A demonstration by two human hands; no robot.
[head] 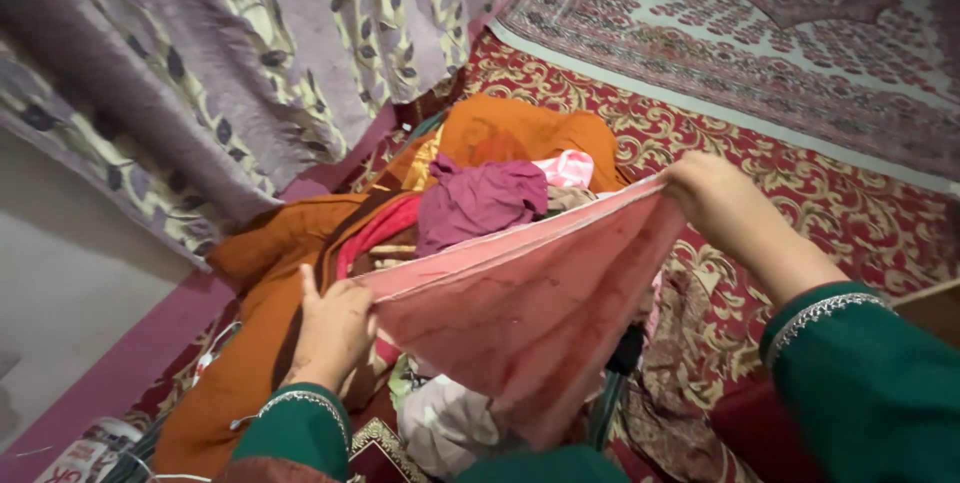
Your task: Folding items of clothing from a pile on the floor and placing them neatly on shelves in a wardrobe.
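A pink cloth (pixel 520 313) is stretched between both hands and hangs down in a fold. My left hand (pixel 332 328) grips its left edge, low in the view. My right hand (pixel 715 198) pinches the upper right corner, held higher. Both wrists wear dark green sleeves with white trim. Behind the cloth lies a heap of clothes: an orange garment (pixel 270 273), a purple piece (pixel 475 201), a light pink piece (pixel 568 168) and a red piece (pixel 385 228).
A red and gold patterned carpet (pixel 850 213) covers the floor, with a paler rug (pixel 780 33) beyond it. Leaf-printed purple curtains (pixel 250 53) hang at the left. A whitish cloth (pixel 445 423) lies under the pink one. A packet (pixel 85 448) sits at the lower left.
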